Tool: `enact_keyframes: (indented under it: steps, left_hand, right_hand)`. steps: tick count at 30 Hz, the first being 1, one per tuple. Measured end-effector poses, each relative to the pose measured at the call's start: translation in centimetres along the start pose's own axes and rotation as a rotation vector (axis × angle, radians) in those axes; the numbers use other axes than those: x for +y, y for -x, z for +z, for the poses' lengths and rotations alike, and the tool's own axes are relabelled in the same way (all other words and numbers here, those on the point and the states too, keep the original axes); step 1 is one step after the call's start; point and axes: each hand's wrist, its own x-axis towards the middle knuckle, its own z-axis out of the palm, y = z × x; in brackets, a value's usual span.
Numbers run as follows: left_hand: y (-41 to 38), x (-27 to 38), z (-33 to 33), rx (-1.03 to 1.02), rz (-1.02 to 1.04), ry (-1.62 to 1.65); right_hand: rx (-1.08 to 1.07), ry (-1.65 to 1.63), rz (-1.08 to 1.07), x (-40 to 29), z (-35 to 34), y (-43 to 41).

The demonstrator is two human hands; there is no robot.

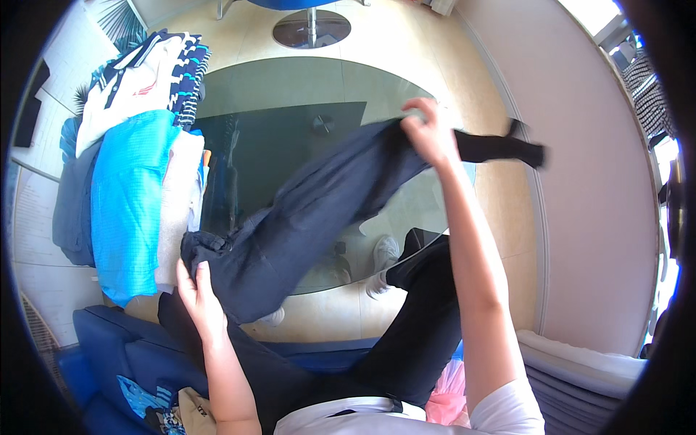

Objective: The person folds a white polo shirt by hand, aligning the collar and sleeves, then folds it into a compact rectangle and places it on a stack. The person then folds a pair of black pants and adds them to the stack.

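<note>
A pair of dark grey trousers [321, 190] stretches diagonally between my hands above an oval glass table [304, 76]. My left hand [198, 296] grips the gathered waist end at the lower left, thumb on top. At the upper right, my right hand [429, 130] is on the leg part, with its fingers bent and slightly blurred; whether they pinch the cloth does not show plainly. Black cloth [497, 148] extends beyond my right hand, its far end blurred by motion. Close to my left hand, a bright blue folded garment [130, 206] lies in the clothes at the table's left.
Beside the blue garment are a white polo shirt [125, 87], a beige folded cloth [179, 201] and dark folded clothes [76, 206]. A blue sofa [103, 337] holds loose clothes [190, 413]. A chair's round metal base [312, 30] stands beyond the table; a wall [576, 179] rises at right.
</note>
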Motion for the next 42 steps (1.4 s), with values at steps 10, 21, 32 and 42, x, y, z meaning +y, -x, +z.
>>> enact_keyframes:
  steps: [10, 21, 32, 42]
  left_hand:
    - [3.2, 2.2, 6.3, -0.629, 0.565, -0.577]
    - [-4.1, -2.0, 8.0, -0.917, 0.488, -1.044]
    - [-3.0, -0.7, 9.0, -0.757, 0.52, -0.63]
    - [-0.2, -3.1, 10.7, -1.03, 0.688, -0.586]
  right_hand:
    - [-0.369, -0.131, -0.124, -4.8, 3.4, 9.6]
    - [-0.609, -0.037, -0.002, -4.3, 5.3, 10.3]
    - [-0.222, -0.199, 0.578, 4.5, -1.2, 4.0]
    - [-0.208, 0.159, 0.554, 5.4, 3.9, 4.3]
